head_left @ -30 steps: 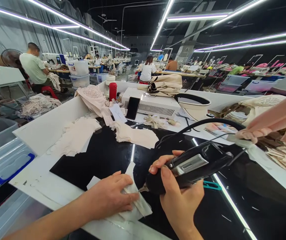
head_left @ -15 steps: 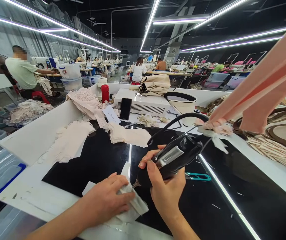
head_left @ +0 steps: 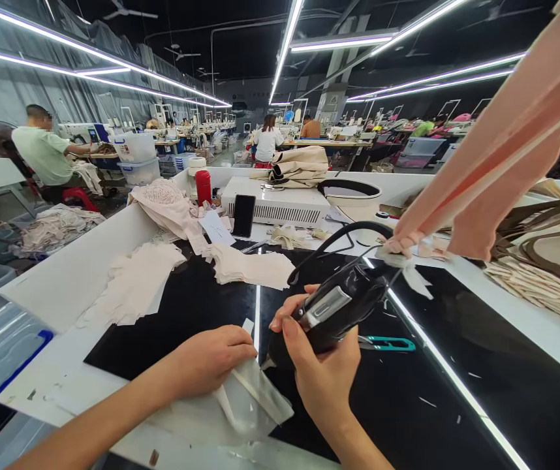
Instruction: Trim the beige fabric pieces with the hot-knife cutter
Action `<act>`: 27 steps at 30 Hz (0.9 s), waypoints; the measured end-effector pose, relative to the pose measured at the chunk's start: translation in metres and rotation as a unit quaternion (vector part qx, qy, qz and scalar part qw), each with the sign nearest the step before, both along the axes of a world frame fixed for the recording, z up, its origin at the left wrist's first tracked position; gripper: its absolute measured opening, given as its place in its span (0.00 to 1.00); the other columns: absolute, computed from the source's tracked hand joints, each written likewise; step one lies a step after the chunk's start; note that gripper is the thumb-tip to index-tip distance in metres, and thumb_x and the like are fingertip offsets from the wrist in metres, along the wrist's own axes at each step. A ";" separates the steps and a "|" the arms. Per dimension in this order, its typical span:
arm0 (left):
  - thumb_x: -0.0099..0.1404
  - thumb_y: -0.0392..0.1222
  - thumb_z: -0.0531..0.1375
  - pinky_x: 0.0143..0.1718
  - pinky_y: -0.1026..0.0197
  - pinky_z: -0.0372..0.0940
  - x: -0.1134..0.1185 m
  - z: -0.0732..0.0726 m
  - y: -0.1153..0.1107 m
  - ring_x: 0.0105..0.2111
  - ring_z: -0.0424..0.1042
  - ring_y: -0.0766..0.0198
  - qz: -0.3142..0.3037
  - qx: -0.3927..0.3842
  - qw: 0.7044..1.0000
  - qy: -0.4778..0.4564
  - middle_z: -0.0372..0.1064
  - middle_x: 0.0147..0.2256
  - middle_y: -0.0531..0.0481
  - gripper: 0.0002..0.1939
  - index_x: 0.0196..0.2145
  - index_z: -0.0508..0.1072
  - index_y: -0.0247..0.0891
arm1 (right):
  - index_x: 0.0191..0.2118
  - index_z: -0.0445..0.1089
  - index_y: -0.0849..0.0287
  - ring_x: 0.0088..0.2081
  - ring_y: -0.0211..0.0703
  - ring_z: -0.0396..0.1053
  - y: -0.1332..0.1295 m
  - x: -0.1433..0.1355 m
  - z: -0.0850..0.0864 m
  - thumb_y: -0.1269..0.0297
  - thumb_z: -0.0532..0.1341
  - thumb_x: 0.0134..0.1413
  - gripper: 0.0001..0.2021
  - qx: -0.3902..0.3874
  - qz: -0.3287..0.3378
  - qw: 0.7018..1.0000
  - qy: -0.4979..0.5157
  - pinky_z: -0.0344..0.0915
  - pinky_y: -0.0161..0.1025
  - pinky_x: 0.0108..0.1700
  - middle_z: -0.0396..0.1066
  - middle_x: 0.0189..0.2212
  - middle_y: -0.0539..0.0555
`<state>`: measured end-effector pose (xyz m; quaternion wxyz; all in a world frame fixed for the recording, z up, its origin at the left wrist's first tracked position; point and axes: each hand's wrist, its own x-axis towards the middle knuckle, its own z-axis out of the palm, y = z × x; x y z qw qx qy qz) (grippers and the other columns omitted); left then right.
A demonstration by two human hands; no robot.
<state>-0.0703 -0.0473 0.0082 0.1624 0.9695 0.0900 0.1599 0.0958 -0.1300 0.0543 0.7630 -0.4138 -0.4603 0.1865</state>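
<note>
Close on the right of the grip, teal snips point(head_left: 388, 339) lie flat. Straight beyond the grip sits a white vented box point(head_left: 265, 196), with folded cream material point(head_left: 304, 164) on top. Beyond and left of the grip are an upright phone point(head_left: 244, 215) and a red bottle point(head_left: 203, 187). Far left of the grip, a person in pale green point(head_left: 40, 153) sits near stacked clear boxes point(head_left: 136, 149).

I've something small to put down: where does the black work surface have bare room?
Left: a patch of black surface between the pale fabric pile, the cream stack and the left grip. Right: a larger one between the teal snips and the white border, with stray scraps. Crowded: around the pale cloth and black tool, and at the far side, by the phone.
</note>
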 end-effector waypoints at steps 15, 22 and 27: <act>0.63 0.23 0.53 0.48 0.58 0.74 -0.020 -0.003 -0.002 0.50 0.74 0.56 0.000 0.054 0.998 0.024 0.70 0.55 0.44 0.26 0.55 0.71 0.40 | 0.49 0.66 0.52 0.28 0.35 0.73 0.000 -0.003 0.003 0.72 0.68 0.57 0.17 0.015 -0.003 1.000 0.007 0.75 0.32 0.35 0.73 0.31 0.45; 0.63 0.24 0.53 0.46 0.57 0.74 -0.021 -0.005 -0.004 0.49 0.74 0.54 0.005 0.092 0.995 0.045 0.69 0.55 0.41 0.25 0.55 0.70 0.40 | 0.49 0.67 0.51 0.27 0.34 0.71 0.005 -0.002 0.004 0.70 0.68 0.59 0.16 0.018 0.010 0.999 0.032 0.73 0.32 0.33 0.73 0.31 0.45; 0.64 0.24 0.53 0.46 0.58 0.74 -0.020 -0.004 -0.005 0.49 0.74 0.54 0.003 0.095 0.995 0.036 0.70 0.54 0.41 0.24 0.55 0.70 0.39 | 0.49 0.67 0.51 0.27 0.35 0.72 0.009 -0.004 0.003 0.70 0.69 0.59 0.16 0.027 0.018 0.999 0.039 0.73 0.32 0.32 0.74 0.31 0.45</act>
